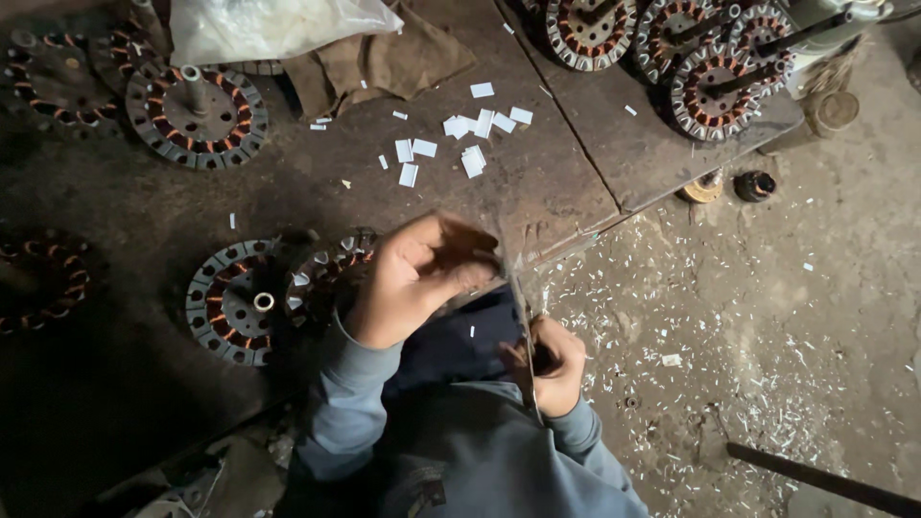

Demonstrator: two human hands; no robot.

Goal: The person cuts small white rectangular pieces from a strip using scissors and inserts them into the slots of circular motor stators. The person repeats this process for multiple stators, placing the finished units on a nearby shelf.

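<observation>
The person's grey-blue sleeves fill the bottom of the view, and from them both hands rise to the near edge of the dark workbench [144, 374]. The right hand [554, 364] sits just off the bench's edge, over the floor, its fingers closed round the lower end of a long thin metal blade [518, 307] that runs up toward the bench corner. The left hand [413, 278] rests at the bench edge beside the blade's upper part, fingers curled and pinched together against it; whether a slip of material lies between the fingertips cannot be told. On the bench just left of that hand stand two wound stators [240, 302], round steel discs with copper coils, one overlapping the other, the nearer with a pale hub in its middle. Farther back on the bench, beyond the left hand, a scatter of small white paper slips [470, 139] lies loose. Behind them sit a brown cloth [384, 62] and a clear plastic bag [269, 29], with another stator [197, 115] to their left. At the bench's far right corner several more stators [710, 91] are stacked together. The concrete floor [767, 317] right of the bench is strewn with tiny white offcuts
</observation>
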